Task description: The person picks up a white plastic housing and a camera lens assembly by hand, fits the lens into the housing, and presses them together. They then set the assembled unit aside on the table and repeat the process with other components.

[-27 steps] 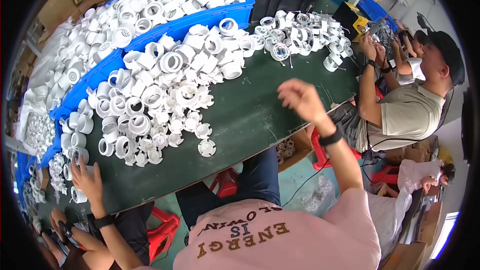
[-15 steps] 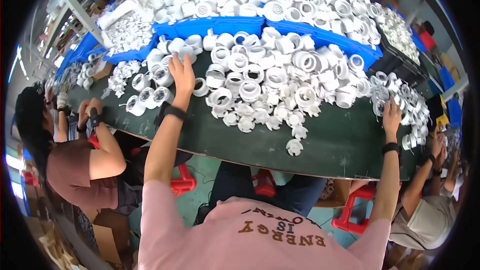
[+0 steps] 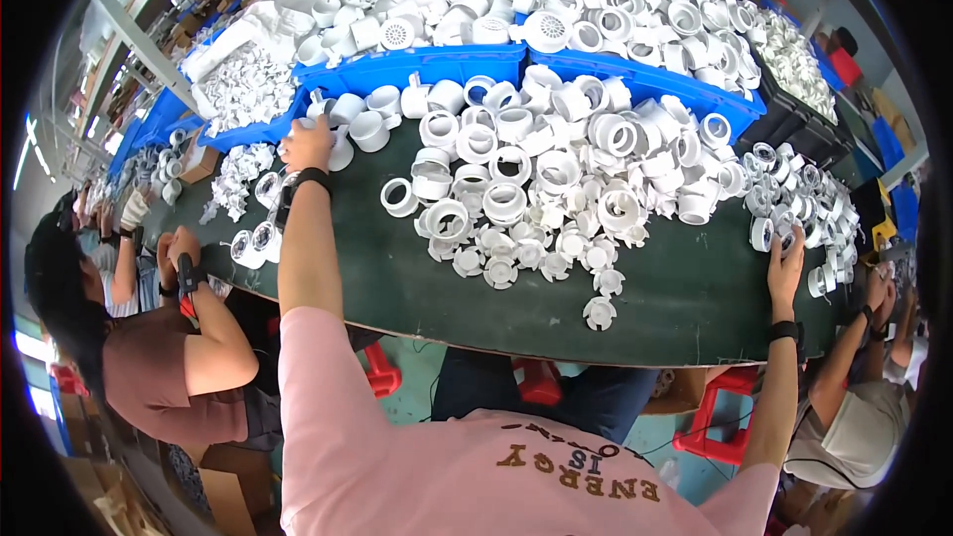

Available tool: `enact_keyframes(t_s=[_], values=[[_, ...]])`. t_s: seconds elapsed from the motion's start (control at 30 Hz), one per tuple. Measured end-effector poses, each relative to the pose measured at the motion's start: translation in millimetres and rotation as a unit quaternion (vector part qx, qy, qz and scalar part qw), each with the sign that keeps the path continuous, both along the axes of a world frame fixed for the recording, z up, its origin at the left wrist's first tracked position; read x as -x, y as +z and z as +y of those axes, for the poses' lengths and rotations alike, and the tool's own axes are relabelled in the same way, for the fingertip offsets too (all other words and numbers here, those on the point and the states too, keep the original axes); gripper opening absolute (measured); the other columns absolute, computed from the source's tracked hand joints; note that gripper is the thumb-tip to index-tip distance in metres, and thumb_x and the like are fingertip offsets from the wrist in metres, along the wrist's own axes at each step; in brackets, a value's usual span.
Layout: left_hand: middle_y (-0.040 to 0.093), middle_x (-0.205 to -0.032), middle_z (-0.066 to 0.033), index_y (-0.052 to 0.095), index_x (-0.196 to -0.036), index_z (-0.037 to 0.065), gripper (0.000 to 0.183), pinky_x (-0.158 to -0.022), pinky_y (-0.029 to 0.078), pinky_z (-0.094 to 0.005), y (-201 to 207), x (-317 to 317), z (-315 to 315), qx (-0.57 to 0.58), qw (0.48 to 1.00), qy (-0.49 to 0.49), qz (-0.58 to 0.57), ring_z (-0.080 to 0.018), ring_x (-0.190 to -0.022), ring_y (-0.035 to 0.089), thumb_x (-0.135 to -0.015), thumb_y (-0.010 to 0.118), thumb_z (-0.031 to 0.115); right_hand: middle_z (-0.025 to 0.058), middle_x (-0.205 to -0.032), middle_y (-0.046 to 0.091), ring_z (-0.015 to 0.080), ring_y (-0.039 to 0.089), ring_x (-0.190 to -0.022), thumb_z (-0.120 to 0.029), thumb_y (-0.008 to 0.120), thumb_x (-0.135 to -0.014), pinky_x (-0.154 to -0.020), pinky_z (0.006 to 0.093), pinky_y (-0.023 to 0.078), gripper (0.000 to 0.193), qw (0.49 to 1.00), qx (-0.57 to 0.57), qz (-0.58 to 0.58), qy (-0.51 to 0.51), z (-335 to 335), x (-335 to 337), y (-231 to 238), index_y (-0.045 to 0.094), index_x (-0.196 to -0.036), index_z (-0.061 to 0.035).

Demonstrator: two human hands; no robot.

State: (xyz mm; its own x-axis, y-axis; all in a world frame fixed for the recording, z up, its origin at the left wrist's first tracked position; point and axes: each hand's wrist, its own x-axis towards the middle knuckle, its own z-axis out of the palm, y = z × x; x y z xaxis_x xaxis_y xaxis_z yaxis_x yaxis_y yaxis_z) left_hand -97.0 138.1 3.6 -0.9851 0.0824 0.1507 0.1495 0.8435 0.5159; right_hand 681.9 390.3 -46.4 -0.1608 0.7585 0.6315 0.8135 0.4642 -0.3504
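Note:
On the left of the dark green tabletop, my left hand [image 3: 308, 147] curls its fingers at the edge of a group of white plastic cups [image 3: 369, 129]. What it grips is mostly hidden by the fingers. To the right, my right hand [image 3: 785, 263] has its fingers closed around a small white round fitting at the near edge of a heap of white fittings with wires or clear parts [image 3: 806, 194]. Between my hands lies a large pile of white plastic rings [image 3: 504, 201], with small notched white caps [image 3: 599, 314] along its near side. One ring [image 3: 399, 198] sits apart.
Behind the pile stand blue bins [image 3: 417, 67] heaped with white parts, and a black crate [image 3: 794, 124] on the right. Small white pieces [image 3: 238, 179] lie at left. Co-workers sit close on both sides; a red stool [image 3: 717, 417] is below the table.
My left hand has moved left from beside the white cups and its spread fingers have curled in. My right hand has shifted slightly down and closed on a fitting. The view has shifted a little.

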Motion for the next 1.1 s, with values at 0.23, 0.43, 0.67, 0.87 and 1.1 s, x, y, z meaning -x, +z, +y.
enact_keyframes(t_s=[0.23, 0.43, 0.67, 0.87, 1.1], values=[[0.060, -0.112, -0.0281, 0.060, -0.117, 0.002, 0.063, -0.091, 0.042, -0.0449, -59, 89, -12, -0.126, 0.967, -0.222, 0.018, -0.0424, -0.104, 0.058, -0.081, 0.059, 0.054, 0.0196, -0.115, 0.054, 0.0272, 0.051, -0.108, -0.017, 0.060, -0.088, -0.094, 0.0345, 0.040, 0.041, 0.984, 0.109, 0.139, 0.012, -33, 29, 22, 0.047, -0.123, -0.0007], [0.056, -0.124, -0.0228, 0.050, -0.125, -0.007, 0.084, -0.096, 0.040, -0.0393, -83, 101, 7, -0.213, 0.948, -0.237, -0.003, -0.0335, -0.111, 0.056, -0.071, 0.069, 0.055, 0.0051, -0.102, 0.058, 0.0113, 0.054, -0.087, -0.012, 0.054, -0.094, -0.076, 0.0254, 0.045, 0.040, 0.959, 0.127, 0.209, 0.145, -109, 101, 54, 0.044, -0.131, -0.0037], [0.053, -0.125, -0.0225, 0.040, -0.134, -0.008, 0.087, -0.093, 0.043, -0.0340, -61, 18, 24, -0.388, 0.895, -0.205, -0.073, -0.0277, -0.110, 0.055, -0.071, 0.073, 0.042, 0.0172, -0.121, 0.052, 0.0353, 0.051, -0.111, -0.012, 0.067, -0.080, -0.094, 0.0417, 0.041, 0.046, 0.889, 0.129, 0.027, 0.438, -219, 205, 73, 0.053, -0.123, -0.0035], [0.053, -0.127, -0.0212, 0.043, -0.134, -0.004, 0.077, -0.093, 0.043, -0.0348, -63, -50, 39, -0.446, 0.867, -0.194, -0.111, -0.0271, -0.110, 0.056, -0.073, 0.074, 0.030, 0.0167, -0.118, 0.050, 0.0328, 0.050, -0.105, -0.009, 0.068, -0.074, -0.091, 0.0437, 0.038, 0.049, 0.904, 0.020, -0.097, 0.416, -222, 227, 44, 0.058, -0.122, -0.0148], [0.043, -0.137, -0.0272, 0.031, -0.142, -0.001, 0.091, -0.103, 0.038, -0.0395, -44, -125, 72, -0.370, 0.899, -0.212, -0.097, -0.0363, -0.125, 0.046, -0.071, 0.073, 0.039, 0.0184, -0.123, 0.047, 0.0352, 0.044, -0.114, -0.016, 0.057, -0.087, -0.098, 0.0423, 0.033, 0.045, 0.945, 0.059, -0.154, 0.284, -184, 175, 50, 0.050, -0.131, -0.0076]])
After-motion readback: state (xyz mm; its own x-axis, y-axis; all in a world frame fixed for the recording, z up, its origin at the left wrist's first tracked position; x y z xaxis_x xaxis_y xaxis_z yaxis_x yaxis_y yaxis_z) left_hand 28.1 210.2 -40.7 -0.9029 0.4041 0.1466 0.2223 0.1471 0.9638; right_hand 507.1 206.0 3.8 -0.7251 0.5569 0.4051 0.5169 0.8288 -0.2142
